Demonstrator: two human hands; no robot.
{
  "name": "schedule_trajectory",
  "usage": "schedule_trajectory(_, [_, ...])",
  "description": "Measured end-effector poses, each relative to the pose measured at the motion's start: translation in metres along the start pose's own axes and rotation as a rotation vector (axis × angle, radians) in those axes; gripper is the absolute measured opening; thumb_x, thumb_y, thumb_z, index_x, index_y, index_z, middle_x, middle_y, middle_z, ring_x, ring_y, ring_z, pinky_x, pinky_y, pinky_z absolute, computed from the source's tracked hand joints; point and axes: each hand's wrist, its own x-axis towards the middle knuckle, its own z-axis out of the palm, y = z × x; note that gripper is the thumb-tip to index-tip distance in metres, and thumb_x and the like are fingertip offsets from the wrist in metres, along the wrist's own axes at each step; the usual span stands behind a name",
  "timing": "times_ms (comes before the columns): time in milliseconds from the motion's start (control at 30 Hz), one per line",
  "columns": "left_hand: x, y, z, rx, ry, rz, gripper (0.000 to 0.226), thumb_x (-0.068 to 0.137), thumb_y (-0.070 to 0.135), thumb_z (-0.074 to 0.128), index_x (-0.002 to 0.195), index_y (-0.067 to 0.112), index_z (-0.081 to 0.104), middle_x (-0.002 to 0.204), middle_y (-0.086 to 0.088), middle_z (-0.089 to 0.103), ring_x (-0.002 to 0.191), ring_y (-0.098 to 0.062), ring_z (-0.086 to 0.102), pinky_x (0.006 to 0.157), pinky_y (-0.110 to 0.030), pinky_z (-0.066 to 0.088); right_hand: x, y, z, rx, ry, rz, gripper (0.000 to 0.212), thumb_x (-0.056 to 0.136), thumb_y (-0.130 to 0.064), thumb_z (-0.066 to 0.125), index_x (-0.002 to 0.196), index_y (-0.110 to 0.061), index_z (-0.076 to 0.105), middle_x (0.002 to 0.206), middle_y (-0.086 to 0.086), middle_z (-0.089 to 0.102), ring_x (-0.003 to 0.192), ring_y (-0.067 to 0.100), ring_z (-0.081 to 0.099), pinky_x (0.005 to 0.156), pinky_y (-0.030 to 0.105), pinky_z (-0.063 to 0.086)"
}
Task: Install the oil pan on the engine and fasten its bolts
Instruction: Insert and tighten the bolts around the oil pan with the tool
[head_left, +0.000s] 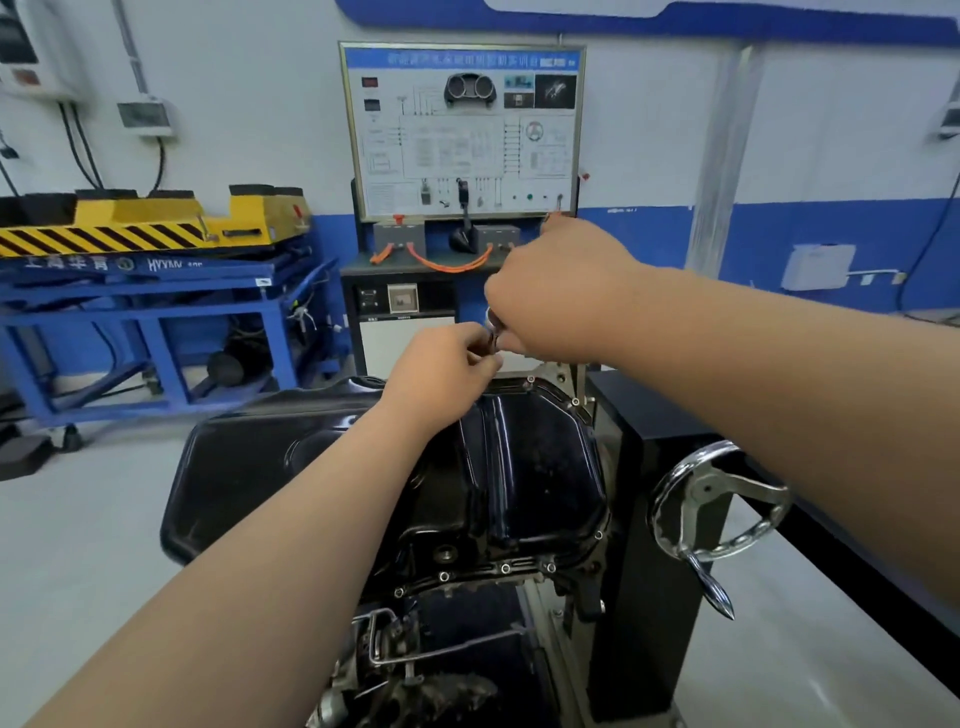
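The black oil pan (540, 467) lies on the upturned engine (415, 670), with several bolts (505, 569) seated along its near flange. Above the pan's far edge, my right hand (566, 296) grips the handle of a chrome ratchet wrench (492, 321); most of the tool is hidden in the fist. My left hand (441, 364) pinches the lower part of the tool under the ratchet head, fingertips curled around it. Two more bolts (575, 401) show on the far right flange.
The black engine stand (654, 467) with a chrome handwheel (722, 504) stands at the right. A black drip tray (234, 467) lies left of the pan. Behind are a training panel (462, 130) on a cabinet and a blue lift cart (145, 312) with a yellow top.
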Motion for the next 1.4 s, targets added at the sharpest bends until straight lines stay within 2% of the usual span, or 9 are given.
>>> schedule_trajectory(133, [0.001,0.001,0.000,0.012,-0.028,-0.018,0.020,0.081,0.030,0.050,0.067,0.017,0.058,0.066,0.003,0.060,0.066,-0.020,0.052,0.057,-0.032,0.041,-0.005,-0.011,0.008,0.145,-0.045,0.252,0.056,0.091,-0.057,0.035,0.053,-0.015,0.037,0.054,0.002,0.038,0.046,0.017,0.035,0.046,0.025,0.029])
schedule_trajectory(233, [0.000,-0.002,0.000,0.040,-0.028,0.008,0.023,0.085,0.031,0.047,0.074,0.013,0.056,0.069,0.000,0.060,0.067,-0.023,0.052,0.056,-0.032,0.039,-0.003,-0.009,0.011,0.079,0.025,0.172,0.058,0.090,-0.062,0.036,0.053,-0.017,0.040,0.053,0.000,0.037,0.045,0.018,0.035,0.045,0.025,0.024])
schedule_trajectory(433, [-0.001,-0.002,0.002,0.053,-0.021,0.053,0.020,0.094,0.035,0.053,0.099,0.021,0.067,0.087,0.001,0.069,0.084,-0.020,0.061,0.073,-0.039,0.051,-0.002,0.015,0.012,-0.056,0.074,-0.177,0.008,0.092,-0.024,0.052,0.096,-0.017,0.050,0.091,0.000,0.060,0.093,0.023,0.052,0.073,0.033,0.039])
schedule_trajectory(600, [-0.001,0.004,-0.001,0.074,-0.059,0.011,0.021,0.092,0.036,0.046,0.085,0.025,0.063,0.079,0.002,0.067,0.073,-0.021,0.059,0.065,-0.035,0.051,0.004,-0.003,0.013,0.136,-0.044,0.166,0.049,0.091,-0.054,0.039,0.061,-0.015,0.048,0.059,0.001,0.045,0.052,0.019,0.043,0.049,0.027,0.029])
schedule_trajectory(700, [-0.003,0.011,-0.001,0.279,-0.119,0.026,0.016,0.088,0.014,0.041,0.084,0.015,0.057,0.077,-0.006,0.061,0.067,-0.027,0.052,0.058,-0.032,0.043,0.004,-0.014,0.015,0.143,-0.048,0.285,0.062,0.089,-0.065,0.031,0.052,-0.016,0.042,0.053,0.001,0.042,0.046,0.017,0.038,0.044,0.024,0.024])
schedule_trajectory(833, [-0.001,0.009,-0.001,0.241,-0.146,0.110,0.024,0.095,0.013,0.035,0.092,0.012,0.059,0.083,-0.007,0.062,0.071,-0.027,0.055,0.063,-0.037,0.045,0.009,-0.004,0.012,0.066,-0.014,0.106,0.044,0.091,-0.049,0.045,0.067,-0.012,0.048,0.060,-0.003,0.041,0.056,0.019,0.042,0.047,0.029,0.028])
schedule_trajectory(1000, [-0.001,0.007,0.004,0.132,-0.087,0.082,0.039,0.100,0.026,0.039,0.062,0.026,0.032,0.058,0.007,0.041,0.053,-0.007,0.038,0.054,-0.031,0.025,0.004,0.008,0.011,-0.074,0.100,-0.185,0.010,0.091,-0.023,0.052,0.099,-0.017,0.049,0.096,0.001,0.048,0.091,0.020,0.043,0.063,0.031,0.029])
schedule_trajectory(1267, [-0.003,0.004,-0.004,0.033,-0.016,0.000,0.021,0.088,0.017,0.049,0.071,0.018,0.062,0.063,-0.003,0.060,0.054,-0.015,0.048,0.048,-0.027,0.037,0.011,-0.014,0.014,0.193,-0.067,0.354,0.061,0.083,-0.069,0.034,0.055,-0.016,0.042,0.057,0.001,0.041,0.048,0.018,0.038,0.045,0.025,0.027])
schedule_trajectory(1400, [-0.003,0.003,-0.004,-0.037,-0.020,0.043,0.027,0.096,0.028,0.049,0.085,0.008,0.063,0.069,-0.004,0.061,0.068,-0.024,0.053,0.059,-0.033,0.040,0.008,0.007,0.009,0.027,0.034,-0.019,0.034,0.089,-0.048,0.051,0.087,-0.015,0.054,0.081,-0.001,0.044,0.080,0.020,0.043,0.056,0.032,0.034])
